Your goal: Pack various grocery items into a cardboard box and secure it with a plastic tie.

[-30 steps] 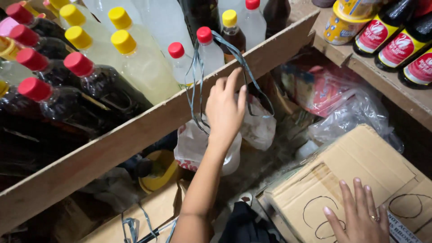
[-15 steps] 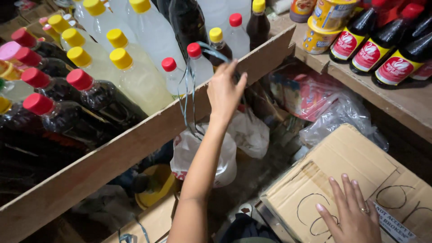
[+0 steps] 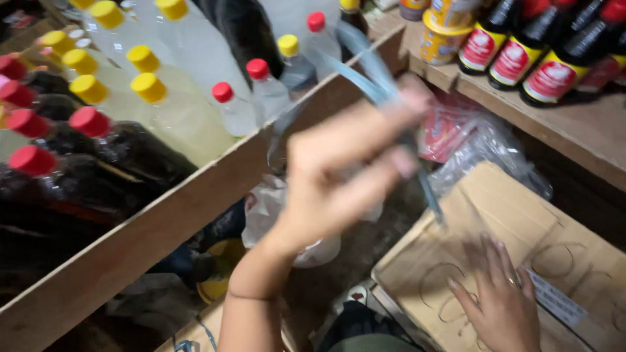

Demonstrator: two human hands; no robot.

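Red-labelled dark bottles (image 3: 554,58) line the shelf's (image 3: 587,140) right edge. My left hand (image 3: 345,176) grips grey straps (image 3: 385,85); my right hand (image 3: 502,303) lies flat, fingers released, on the cardboard box (image 3: 574,261).

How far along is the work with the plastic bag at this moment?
Done: the left hand has gripped the thin blue handles of a clear plastic bag. In hand: the bag hangs over the cardboard box, blurred by motion, and the right hand rests flat on the box. Left: the bag is not set down anywhere yet.
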